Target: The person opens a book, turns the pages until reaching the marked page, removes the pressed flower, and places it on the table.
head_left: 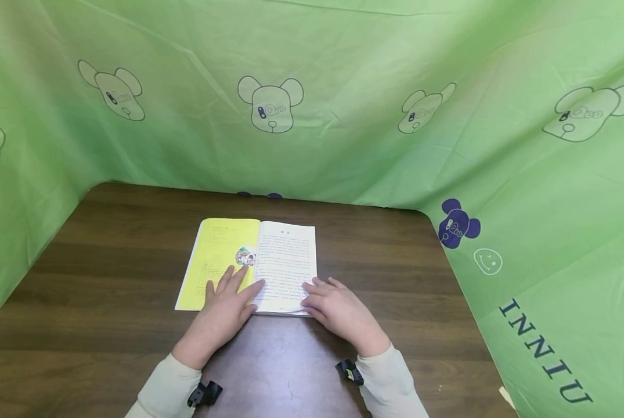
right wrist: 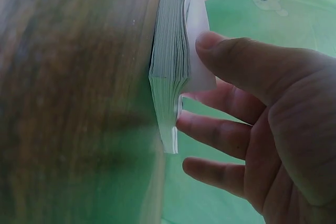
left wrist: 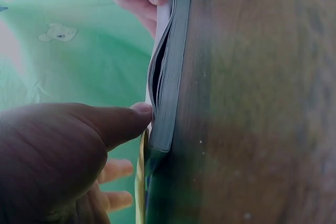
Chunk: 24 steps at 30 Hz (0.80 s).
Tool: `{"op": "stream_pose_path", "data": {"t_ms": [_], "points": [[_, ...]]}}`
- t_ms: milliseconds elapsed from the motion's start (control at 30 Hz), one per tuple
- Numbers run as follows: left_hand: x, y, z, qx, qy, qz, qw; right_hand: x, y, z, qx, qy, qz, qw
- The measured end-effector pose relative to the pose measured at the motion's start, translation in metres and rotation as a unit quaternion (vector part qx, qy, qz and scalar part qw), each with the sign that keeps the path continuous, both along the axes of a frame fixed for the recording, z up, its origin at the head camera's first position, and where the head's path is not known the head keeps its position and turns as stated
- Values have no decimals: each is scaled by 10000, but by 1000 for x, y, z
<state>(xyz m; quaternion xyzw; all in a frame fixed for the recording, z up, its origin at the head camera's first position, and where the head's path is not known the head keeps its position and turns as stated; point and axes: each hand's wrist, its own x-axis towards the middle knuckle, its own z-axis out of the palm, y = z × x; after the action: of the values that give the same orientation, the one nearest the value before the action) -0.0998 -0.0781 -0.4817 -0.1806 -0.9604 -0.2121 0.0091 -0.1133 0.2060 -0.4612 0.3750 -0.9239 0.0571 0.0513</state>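
An open book lies on the table, its yellow left page (head_left: 223,238) bearing a small round coloured picture and its white right page (head_left: 285,249) covered in lines of print. My left hand (head_left: 225,310) rests with spread fingers across the yellow page and the gutter; its thumb (left wrist: 128,121) presses at the near edge of the book beside the spine. At the lower right corner my right hand (head_left: 340,307) pinches a page (right wrist: 199,66) between thumb and fingers. That leaf bows up from the thick block of pages (right wrist: 170,45) under it.
The dark wooden table (head_left: 118,261) extends around the book on all sides. Green cloth (head_left: 343,145) printed with bear heads hangs behind it and along both sides. Black wrist cameras (head_left: 205,395) sit on both sleeves near the front.
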Motion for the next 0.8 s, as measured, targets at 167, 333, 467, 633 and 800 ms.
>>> {"op": "stream_pose_path", "data": {"t_ms": [167, 333, 467, 633, 800], "points": [[0, 3, 1, -149, 140, -191, 9996, 0, -1, 2, 44, -115, -78, 9999], [1, 4, 2, -88, 0, -129, 9999, 0, -1, 3, 24, -167, -198, 9997], [2, 5, 4, -48, -190, -86, 9998, 0, -2, 3, -20, -49, -251, 9997], [4, 7, 5, -40, -277, 8, 9996, 0, -2, 1, -219, 256, -258, 9991], [5, 10, 5, -14, -213, 133, 9997, 0, -2, 1, -427, 714, -182, 9964]]}}
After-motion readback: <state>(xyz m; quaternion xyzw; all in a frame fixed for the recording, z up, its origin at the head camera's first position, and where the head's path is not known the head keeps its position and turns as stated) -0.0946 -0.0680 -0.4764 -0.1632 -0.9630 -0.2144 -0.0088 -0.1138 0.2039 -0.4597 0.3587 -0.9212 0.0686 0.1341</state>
